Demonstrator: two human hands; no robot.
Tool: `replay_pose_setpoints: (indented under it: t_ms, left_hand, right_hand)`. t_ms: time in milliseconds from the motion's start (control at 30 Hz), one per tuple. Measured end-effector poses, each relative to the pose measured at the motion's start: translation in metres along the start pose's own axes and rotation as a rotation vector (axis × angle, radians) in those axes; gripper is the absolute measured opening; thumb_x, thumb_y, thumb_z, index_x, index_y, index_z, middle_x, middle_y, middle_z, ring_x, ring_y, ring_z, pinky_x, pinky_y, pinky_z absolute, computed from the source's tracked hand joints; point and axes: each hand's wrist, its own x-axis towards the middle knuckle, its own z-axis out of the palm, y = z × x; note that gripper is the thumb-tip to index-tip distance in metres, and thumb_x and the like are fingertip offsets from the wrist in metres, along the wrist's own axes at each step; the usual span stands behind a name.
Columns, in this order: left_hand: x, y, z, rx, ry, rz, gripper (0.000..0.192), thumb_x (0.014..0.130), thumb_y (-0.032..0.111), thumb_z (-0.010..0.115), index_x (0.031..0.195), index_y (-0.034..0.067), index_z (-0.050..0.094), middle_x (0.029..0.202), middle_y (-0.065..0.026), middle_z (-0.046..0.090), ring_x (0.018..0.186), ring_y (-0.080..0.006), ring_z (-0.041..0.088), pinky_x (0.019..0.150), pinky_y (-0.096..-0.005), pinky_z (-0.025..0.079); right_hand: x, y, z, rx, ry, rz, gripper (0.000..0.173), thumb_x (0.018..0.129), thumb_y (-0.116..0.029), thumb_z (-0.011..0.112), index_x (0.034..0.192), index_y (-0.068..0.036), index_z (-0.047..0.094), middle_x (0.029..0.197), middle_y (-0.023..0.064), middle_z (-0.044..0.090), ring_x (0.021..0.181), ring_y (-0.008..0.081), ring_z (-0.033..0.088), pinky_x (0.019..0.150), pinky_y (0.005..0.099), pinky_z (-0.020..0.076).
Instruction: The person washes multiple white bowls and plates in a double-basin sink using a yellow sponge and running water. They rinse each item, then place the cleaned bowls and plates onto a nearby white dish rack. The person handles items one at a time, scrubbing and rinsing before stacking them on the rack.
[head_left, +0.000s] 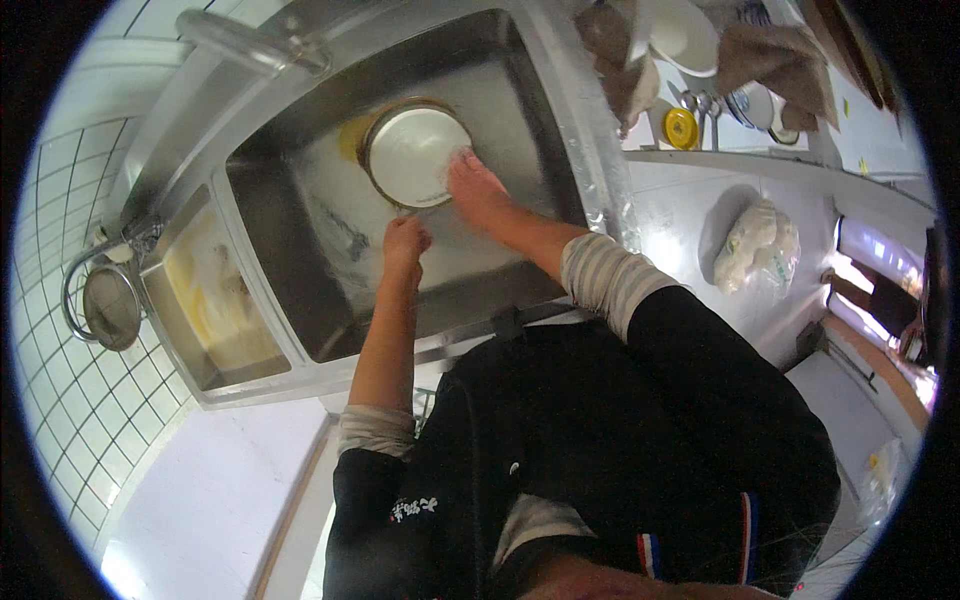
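A round white dish (418, 156) lies in the large stainless steel sink basin (495, 71). A dark or brownish rim shows around its edge, perhaps from a second dish beneath. My right hand (476, 186) reaches over the dish's right side, its fingers blurred against the white surface. Just below the dish's lower edge is my left hand (406, 241), with its fingers curled in. Whether it grips the rim is too blurred to tell. A yellow patch (352, 139) shows at the dish's upper left.
A metal faucet (247, 45) extends over the sink's upper left. To the left, a small side basin (217, 285) bears yellowish residue, with a round mesh strainer (112, 307) beyond it. On the right are a plastic bag (757, 247), a yellow lid (680, 128) and metal spoons (703, 112).
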Motion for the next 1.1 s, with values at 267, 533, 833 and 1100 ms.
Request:
replay_pose_setpoints:
  t_ms: [267,533,833,1100]
  left_hand:
    - [0.011,0.001,0.024,-0.58,-0.342,0.088,0.021,0.1,0.019,0.054,0.104,-0.001,0.058,0.092,-0.0099,0.064,0.077,-0.0228,0.062,0.073,-0.0365,0.054]
    - [0.01,0.009,0.0,0.088,-0.342,0.122,0.037,0.088,0.015,0.064,0.117,-0.007,0.056,0.097,-0.0141,0.066,0.079,-0.0247,0.066,0.069,-0.0385,0.055]
    - [-0.016,-0.009,0.009,-0.059,-0.51,-0.148,0.049,0.091,0.023,0.059,0.129,-0.006,0.05,0.116,-0.0187,0.064,0.101,-0.0306,0.067,0.086,-0.0463,0.058]
    - [-0.014,-0.001,0.031,0.062,-0.421,-0.032,0.06,0.094,0.037,0.06,0.133,-0.007,0.049,0.123,-0.0148,0.061,0.108,-0.0284,0.06,0.096,-0.041,0.048]
  right_hand:
    - [0.017,-0.003,-0.029,0.423,-0.384,-0.058,0.026,0.084,-0.015,0.057,0.102,0.0,0.067,0.095,0.0147,0.067,0.102,0.0324,0.062,0.094,0.0469,0.0453]
    - [-0.05,-0.004,-0.059,0.756,-0.275,0.131,0.038,0.087,-0.006,0.051,0.123,0.003,0.058,0.124,0.0216,0.059,0.118,0.038,0.056,0.104,0.0469,0.0416]
    - [-0.043,-0.011,-0.083,0.998,-0.519,0.094,0.058,0.08,-0.005,0.062,0.136,-0.002,0.049,0.139,0.0217,0.048,0.129,0.0385,0.048,0.108,0.0472,0.0398]
    - [-0.073,-0.006,-0.077,0.881,-0.405,0.103,0.02,0.085,-0.024,0.064,0.093,-0.006,0.067,0.091,0.018,0.068,0.086,0.0401,0.065,0.076,0.0527,0.0508]
